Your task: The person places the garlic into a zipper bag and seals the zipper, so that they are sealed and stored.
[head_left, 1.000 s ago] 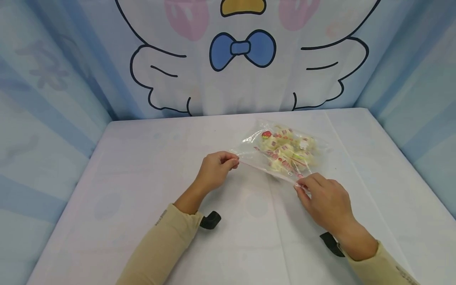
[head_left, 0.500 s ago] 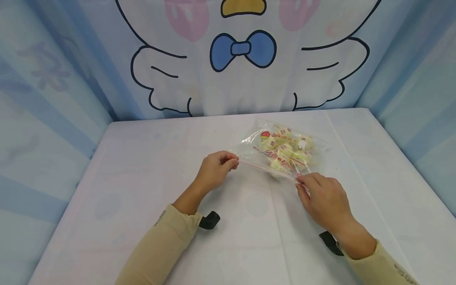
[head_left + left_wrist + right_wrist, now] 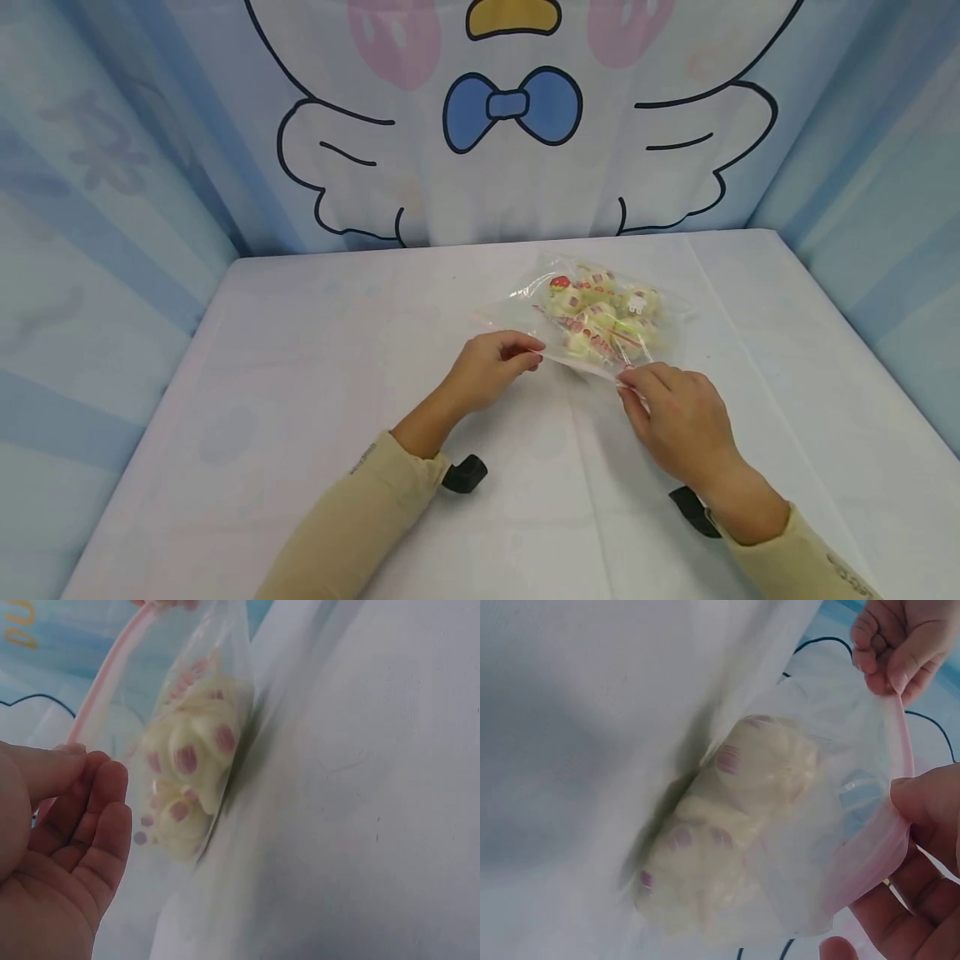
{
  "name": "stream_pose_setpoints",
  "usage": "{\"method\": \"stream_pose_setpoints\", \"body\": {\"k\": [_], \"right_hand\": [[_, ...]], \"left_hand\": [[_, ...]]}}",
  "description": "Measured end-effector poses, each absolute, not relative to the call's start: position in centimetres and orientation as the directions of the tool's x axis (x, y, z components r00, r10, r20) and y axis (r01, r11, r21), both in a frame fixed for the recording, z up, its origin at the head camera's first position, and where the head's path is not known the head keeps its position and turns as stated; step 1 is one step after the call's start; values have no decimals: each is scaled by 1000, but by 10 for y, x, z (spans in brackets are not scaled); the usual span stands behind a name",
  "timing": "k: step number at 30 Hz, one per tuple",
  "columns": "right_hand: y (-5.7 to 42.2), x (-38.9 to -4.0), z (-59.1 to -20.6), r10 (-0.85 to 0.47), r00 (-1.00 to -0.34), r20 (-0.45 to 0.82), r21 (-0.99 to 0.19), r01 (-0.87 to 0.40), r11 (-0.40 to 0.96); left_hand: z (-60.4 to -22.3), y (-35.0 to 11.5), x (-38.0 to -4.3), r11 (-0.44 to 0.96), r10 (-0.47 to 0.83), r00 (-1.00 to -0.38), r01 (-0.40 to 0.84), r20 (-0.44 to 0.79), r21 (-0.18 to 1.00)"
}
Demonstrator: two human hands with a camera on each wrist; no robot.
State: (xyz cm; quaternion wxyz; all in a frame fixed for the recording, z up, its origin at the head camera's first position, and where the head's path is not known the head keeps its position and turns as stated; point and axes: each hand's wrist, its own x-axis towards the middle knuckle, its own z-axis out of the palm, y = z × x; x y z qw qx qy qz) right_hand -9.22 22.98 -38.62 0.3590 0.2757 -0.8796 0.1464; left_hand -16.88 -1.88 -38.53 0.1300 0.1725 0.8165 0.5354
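Note:
A clear zip bag [image 3: 517, 317] with a red strawberry print lies on the table towards the back right. Inside are several pale yellow, rounded, paw-like pieces [image 3: 187, 750] with purple patches; their kind cannot be told. Along the bag's near edge runs a pink zip strip [image 3: 902, 742]. My left hand [image 3: 487, 367] pinches this strip between thumb and fingers, partway along the edge. At the near right part of the same edge, my right hand [image 3: 686, 425] pinches the strip between thumb and forefinger. The near edge is lifted slightly off the tabletop.
A white cloth covers the table [image 3: 300, 333]. Behind it hangs a curtain [image 3: 510, 192] with a cartoon figure and blue bow tie, and blue curtains [image 3: 97, 275] stand at both sides. Black wrist mounts [image 3: 465, 474] stick out near both sleeves.
My left hand has slid right along the zip strip, closer to the right hand, leaving the bag's left corner. The right hand and the bag have hardly moved.

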Motion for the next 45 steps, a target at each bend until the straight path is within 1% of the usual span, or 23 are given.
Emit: {"method": "stream_pose_setpoints", "body": {"k": [8, 12, 16, 19, 27, 38, 45], "right_hand": [[227, -90, -381, -388, -630, 673, -61, -570, 819], [226, -91, -381, -388, -617, 685, -64, -581, 811], [224, -93, -382, -399, -591, 701, -59, -605, 794], [223, -93, -382, -401, -584, 705, -55, -609, 791], [222, -93, -380, -391, -602, 697, -63, -594, 802], [218, -95, -380, -393, -580, 714, -63, -612, 788], [213, -96, -379, -396, -595, 700, -67, -606, 793]], "left_hand": [[-384, 0, -161, 348, 457, -889, 170, -8, 922], [-385, 5, -159, 350, 468, -884, 192, 7, 917], [-384, 10, -156, 331, 515, -856, 236, 34, 914], [-383, 14, -154, 326, 536, -843, 262, 51, 908], [-382, 18, -152, 337, 518, -852, 284, 75, 897], [-380, 22, -150, 348, 540, -837, 313, 84, 883], [-381, 24, -150, 352, 529, -844, 315, 90, 881]]}}
